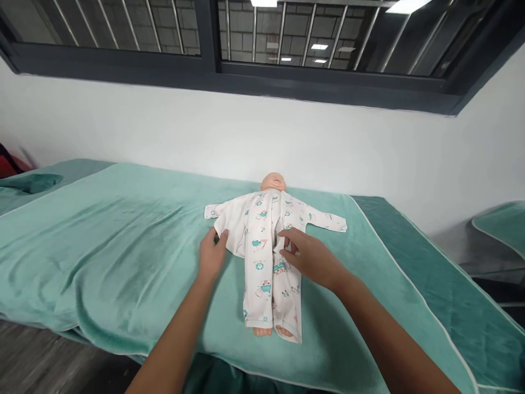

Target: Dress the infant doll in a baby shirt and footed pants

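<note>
A baby doll (pixel 273 181) lies on its back on the bed, dressed in a white long-sleeved baby romper (pixel 258 273) printed with small teal and red pictures. The romper's arms stretch out to the sides, and the feet show at the leg ends. One front flap (pixel 234 232) is spread out to the left, showing its plain white inside. My left hand (pixel 212 254) is closed on the outer edge of that flap. Over the romper's middle, my right hand (pixel 309 256) has its thumb and forefinger apart beside the front opening; I see no cloth between them.
A light green blanket (pixel 123 230) with wrinkles on the left covers the bed, over a darker green cover (pixel 443 279) at the right. Behind stands a white wall (pixel 184 131) under a dark-framed barred window (pixel 262 82). Another green-covered surface (pixel 502 224) is at the far right.
</note>
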### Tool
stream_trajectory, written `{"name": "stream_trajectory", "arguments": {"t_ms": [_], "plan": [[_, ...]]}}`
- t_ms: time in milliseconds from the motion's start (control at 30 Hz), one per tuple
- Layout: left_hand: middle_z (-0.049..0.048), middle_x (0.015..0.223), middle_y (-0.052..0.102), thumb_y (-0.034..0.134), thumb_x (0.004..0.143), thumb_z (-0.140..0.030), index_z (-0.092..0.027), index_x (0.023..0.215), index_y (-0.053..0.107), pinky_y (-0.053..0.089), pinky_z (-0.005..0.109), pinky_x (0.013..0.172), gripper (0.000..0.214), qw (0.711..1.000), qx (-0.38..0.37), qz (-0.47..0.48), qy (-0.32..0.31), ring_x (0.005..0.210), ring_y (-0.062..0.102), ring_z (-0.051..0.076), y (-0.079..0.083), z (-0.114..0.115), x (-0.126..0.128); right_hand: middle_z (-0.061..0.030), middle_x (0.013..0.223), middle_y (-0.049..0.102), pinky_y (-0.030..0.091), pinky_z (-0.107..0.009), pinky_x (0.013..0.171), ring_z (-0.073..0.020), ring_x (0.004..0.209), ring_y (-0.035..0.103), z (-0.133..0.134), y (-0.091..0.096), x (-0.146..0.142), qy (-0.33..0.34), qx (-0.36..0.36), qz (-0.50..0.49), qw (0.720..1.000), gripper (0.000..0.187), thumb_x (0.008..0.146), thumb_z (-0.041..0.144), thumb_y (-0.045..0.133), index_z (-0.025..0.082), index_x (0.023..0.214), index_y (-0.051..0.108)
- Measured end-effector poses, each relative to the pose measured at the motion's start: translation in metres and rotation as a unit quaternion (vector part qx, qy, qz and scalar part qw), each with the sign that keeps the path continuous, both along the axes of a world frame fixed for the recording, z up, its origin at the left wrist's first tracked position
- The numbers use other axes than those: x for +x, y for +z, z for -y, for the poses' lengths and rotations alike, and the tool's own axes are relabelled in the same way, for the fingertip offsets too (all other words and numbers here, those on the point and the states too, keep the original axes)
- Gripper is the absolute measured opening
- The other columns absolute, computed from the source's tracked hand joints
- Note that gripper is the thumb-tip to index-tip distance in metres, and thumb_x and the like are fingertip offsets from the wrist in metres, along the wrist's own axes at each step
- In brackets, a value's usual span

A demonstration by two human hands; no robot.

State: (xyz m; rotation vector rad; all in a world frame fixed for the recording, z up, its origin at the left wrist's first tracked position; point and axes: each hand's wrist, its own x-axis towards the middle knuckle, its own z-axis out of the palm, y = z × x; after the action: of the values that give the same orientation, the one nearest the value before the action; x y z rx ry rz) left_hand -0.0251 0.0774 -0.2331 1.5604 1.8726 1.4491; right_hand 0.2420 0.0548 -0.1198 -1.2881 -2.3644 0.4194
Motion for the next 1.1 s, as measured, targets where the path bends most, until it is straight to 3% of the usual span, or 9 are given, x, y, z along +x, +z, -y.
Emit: {"name": "stream_trajectory", "arguments": {"t_ms": [67, 167, 267, 367, 500, 633, 767, 900, 1100], "plan": [[0.0021, 0.08, 0.063, 0.048, 0.093, -0.051, -0.018, 0.091, 0.061, 0.046, 0.029, 0.065, 0.034, 0.995, 0.03, 0.083, -0.037, 0.073, 0.058, 0.018, 0.008, 0.001, 0.005, -0.0007, 0.093, 0.067, 0.044, -0.028, 0.065, -0.0149, 0.072, 0.06, 0.001, 0.002, 0.004, 0.02, -0.031, -0.021, 0.999, 0.028, 0.091, 0.027, 0.054, 0.027, 0.119, 0.058], [0.0059, 0.102, 0.07, 0.049, 0.095, -0.048, -0.018, 0.103, 0.062, 0.05, 0.031, 0.08, 0.034, 0.985, 0.082, 0.119, -0.097, 0.095, 0.064, 0.022, 0.035, -0.001, 0.021, 0.0011, 0.083, 0.067, 0.045, -0.029, 0.067, -0.0154, 0.073, 0.06, -0.005, 0.005, 0.004, 0.042, -0.07, -0.055, 0.995, 0.023, 0.094, 0.029, 0.051, 0.026, 0.113, 0.063], [0.0074, 0.117, 0.069, 0.043, 0.099, -0.042, -0.02, 0.11, 0.061, 0.049, 0.035, 0.093, 0.031, 0.98, 0.124, 0.042, -0.15, 0.109, 0.063, 0.023, 0.065, -0.002, 0.044, 0.0012, 0.08, 0.066, 0.045, -0.028, 0.068, -0.015, 0.073, 0.059, -0.02, 0.005, 0.001, 0.019, -0.082, -0.132, 0.988, 0.023, 0.096, 0.032, 0.046, 0.025, 0.103, 0.066], [0.0075, 0.124, 0.068, 0.042, 0.101, -0.033, -0.021, 0.106, 0.063, 0.047, 0.039, 0.098, 0.024, 0.949, 0.16, -0.122, -0.242, 0.116, 0.062, 0.023, 0.079, -0.003, 0.066, -0.0004, 0.083, 0.067, 0.046, -0.028, 0.07, -0.0153, 0.075, 0.059, -0.046, 0.004, -0.005, -0.057, -0.047, -0.218, 0.973, 0.023, 0.094, 0.035, 0.047, 0.022, 0.093, 0.065], [0.008, 0.127, 0.068, 0.042, 0.1, -0.022, -0.02, 0.101, 0.062, 0.046, 0.041, 0.099, 0.019, 0.909, 0.189, -0.231, -0.29, 0.122, 0.059, 0.022, 0.07, -0.001, 0.081, -0.0046, 0.096, 0.068, 0.047, -0.031, 0.079, -0.0175, 0.084, 0.06, -0.086, 0.009, -0.028, -0.117, 0.049, -0.182, 0.975, 0.018, 0.091, 0.034, 0.051, 0.02, 0.093, 0.062], [0.0065, 0.115, 0.07, 0.053, 0.096, -0.019, -0.02, 0.095, 0.062, 0.045, 0.042, 0.097, 0.01, 0.926, 0.209, -0.219, -0.225, 0.118, 0.058, 0.024, 0.056, 0.007, 0.084, -0.0125, 0.117, 0.063, 0.047, -0.036, 0.076, -0.0265, 0.101, 0.06, -0.115, 0.017, -0.072, -0.092, 0.079, 0.046, 0.992, 0.029, 0.087, 0.038, 0.059, 0.018, 0.108, 0.06], [0.0077, 0.105, 0.064, 0.054, 0.094, -0.013, -0.021, 0.101, 0.064, 0.046, 0.039, 0.085, 0.015, 0.958, 0.191, -0.169, -0.128, 0.099, 0.058, 0.022, 0.046, 0.019, 0.084, -0.0168, 0.111, 0.063, 0.045, -0.035, 0.067, -0.0301, 0.095, 0.062, -0.136, 0.027, -0.103, -0.116, 0.033, 0.212, 0.97, 0.032, 0.089, 0.034, 0.057, 0.015, 0.114, 0.058], [0.0054, 0.093, 0.061, 0.05, 0.094, -0.009, -0.02, 0.1, 0.063, 0.045, 0.035, 0.08, 0.018, 0.97, 0.168, -0.097, -0.149, 0.091, 0.056, 0.018, 0.039, 0.025, 0.081, -0.0137, 0.092, 0.066, 0.041, -0.033, 0.062, -0.0272, 0.082, 0.063, -0.15, 0.033, -0.1, -0.128, -0.011, 0.208, 0.97, 0.021, 0.089, 0.019, 0.048, 0.017, 0.106, 0.06], [0.0038, 0.082, 0.057, 0.051, 0.093, -0.008, -0.018, 0.082, 0.058, 0.044, 0.031, 0.071, 0.017, 0.964, 0.176, -0.041, -0.193, 0.079, 0.054, 0.015, 0.034, 0.027, 0.078, -0.011, 0.088, 0.064, 0.034, -0.032, 0.061, -0.0218, 0.069, 0.054, -0.151, 0.038, -0.06, -0.182, 0.018, 0.08, 0.98, 0.022, 0.085, 0.013, 0.048, 0.019, 0.104, 0.058]]}}
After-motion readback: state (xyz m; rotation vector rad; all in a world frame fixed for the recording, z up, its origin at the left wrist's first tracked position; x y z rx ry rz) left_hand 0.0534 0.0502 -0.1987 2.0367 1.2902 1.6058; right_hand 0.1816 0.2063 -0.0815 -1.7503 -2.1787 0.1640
